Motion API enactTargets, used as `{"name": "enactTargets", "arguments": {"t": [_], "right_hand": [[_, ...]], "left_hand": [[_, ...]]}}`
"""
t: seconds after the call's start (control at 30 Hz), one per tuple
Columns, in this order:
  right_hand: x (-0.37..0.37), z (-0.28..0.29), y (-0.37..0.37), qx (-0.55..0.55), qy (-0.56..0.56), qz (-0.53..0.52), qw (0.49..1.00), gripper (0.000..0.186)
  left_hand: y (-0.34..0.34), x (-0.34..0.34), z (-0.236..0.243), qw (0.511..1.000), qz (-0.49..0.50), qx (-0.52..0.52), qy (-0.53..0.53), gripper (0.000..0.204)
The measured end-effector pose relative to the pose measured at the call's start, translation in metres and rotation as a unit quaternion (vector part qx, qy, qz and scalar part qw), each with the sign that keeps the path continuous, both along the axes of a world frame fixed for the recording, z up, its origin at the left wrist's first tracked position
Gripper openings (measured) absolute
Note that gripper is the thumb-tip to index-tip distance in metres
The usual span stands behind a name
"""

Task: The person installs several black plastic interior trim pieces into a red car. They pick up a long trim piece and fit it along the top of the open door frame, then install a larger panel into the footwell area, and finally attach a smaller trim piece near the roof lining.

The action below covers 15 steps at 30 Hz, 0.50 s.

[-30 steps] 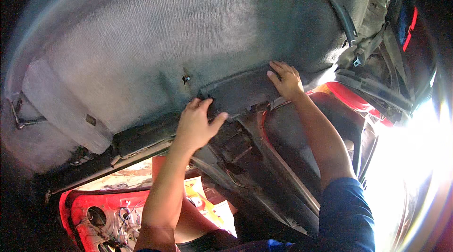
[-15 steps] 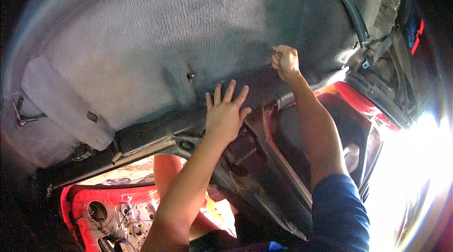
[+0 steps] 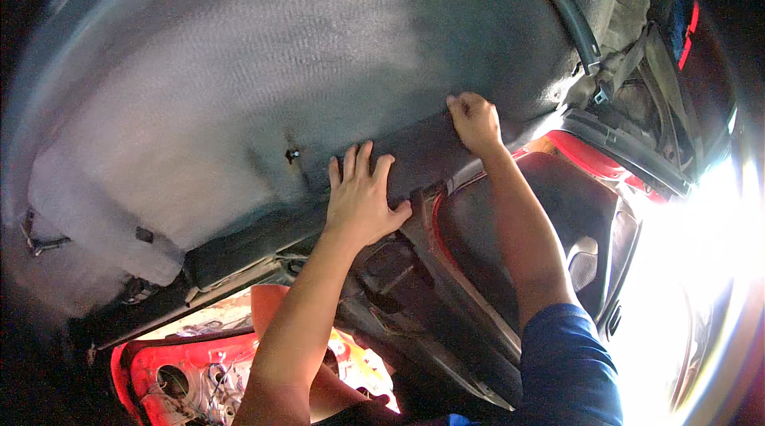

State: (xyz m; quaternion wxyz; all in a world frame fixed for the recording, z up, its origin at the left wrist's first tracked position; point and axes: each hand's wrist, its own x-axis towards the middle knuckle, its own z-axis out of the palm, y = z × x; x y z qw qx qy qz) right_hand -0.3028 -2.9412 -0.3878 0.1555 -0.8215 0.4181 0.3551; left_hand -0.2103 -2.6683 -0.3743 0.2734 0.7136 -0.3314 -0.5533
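Grey fabric lining spans the upper view, with a small metal fitting in it. My left hand rests, fingers spread and slightly bent, on the dark trim strip along the lining's lower edge. To its right, my right hand is closed at the upper edge of that strip, fingertips curled against it; whatever they hold, if anything, is hidden.
A red door shell with holes and wires is at lower left, a dark door panel at right. Between them runs dark interior trim. Dusty brackets and straps fill the upper right; bright daylight glares beside them.
My left hand has moved right onto the strip, its fingers now spread. My right hand's fingers, loosely open a second ago, have curled closed slightly higher on the lining's edge.
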Motion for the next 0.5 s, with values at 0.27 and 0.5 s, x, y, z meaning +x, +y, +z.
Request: {"name": "enactTargets", "arguments": {"t": [0.27, 0.5], "right_hand": [[-0.027, 0.028, 0.014, 0.045, -0.039, 0.074, 0.995, 0.040], [-0.030, 0.035, 0.019, 0.013, -0.064, 0.103, 0.992, 0.041]], "left_hand": [[-0.046, 0.028, -0.008, 0.991, -0.089, 0.074, 0.060, 0.098], [-0.045, 0.008, -0.014, 1.000, 0.005, 0.022, 0.006, 0.092]]}}
